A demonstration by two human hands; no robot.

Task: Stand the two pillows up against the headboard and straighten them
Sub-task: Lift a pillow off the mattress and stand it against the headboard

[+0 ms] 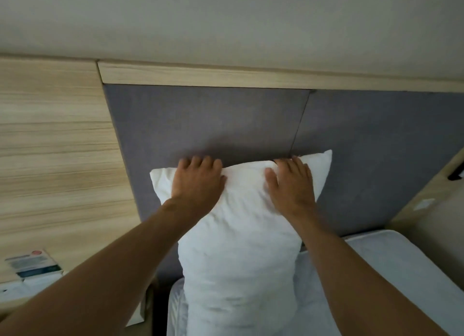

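A white pillow [241, 235] stands upright on the bed, its top edge leaning on the grey padded headboard [206, 124]. My left hand [198, 182] lies over the pillow's top left part, fingers curled over the top edge. Over the top right part rests my right hand [291, 185], its fingers also hooked behind the edge, thumb on the front. Both hands grip the pillow's top. A second pillow is not clearly visible; it may be hidden behind this one.
The white mattress [376, 273] extends to the right of the pillow. A wooden wall panel [55, 139] is at the left, with leaflets on a bedside surface [32, 265] below it. A wooden ledge [226, 75] tops the headboard.
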